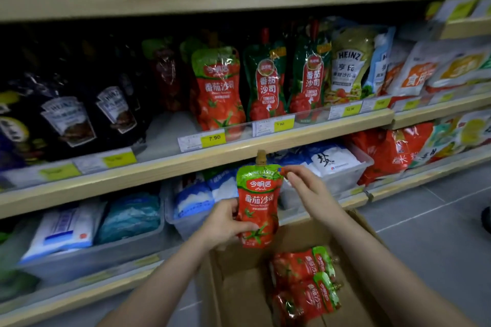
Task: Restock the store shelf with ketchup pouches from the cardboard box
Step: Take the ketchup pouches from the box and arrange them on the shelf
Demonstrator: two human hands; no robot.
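I hold a red and green ketchup pouch [259, 202] upright above the open cardboard box [233, 292]. My left hand [225, 223] grips its lower left side. My right hand [308, 188] pinches its top right corner with the fingertips. Two or three more matching pouches [305, 281] lie flat in the box at its right. On the middle shelf [186, 164] a pouch of the same kind [218, 90] stands behind a 7.90 price tag [214, 138], with a bare gap to its left.
Dark green ketchup pouches [265, 79] and Heinz pouches [348, 66] stand to the right on that shelf; dark Heinz sauce packs [66, 119] stand to the left. The lower shelf holds bins of white and blue bags [127, 218]. Grey tiled floor [425, 220] lies at the right.
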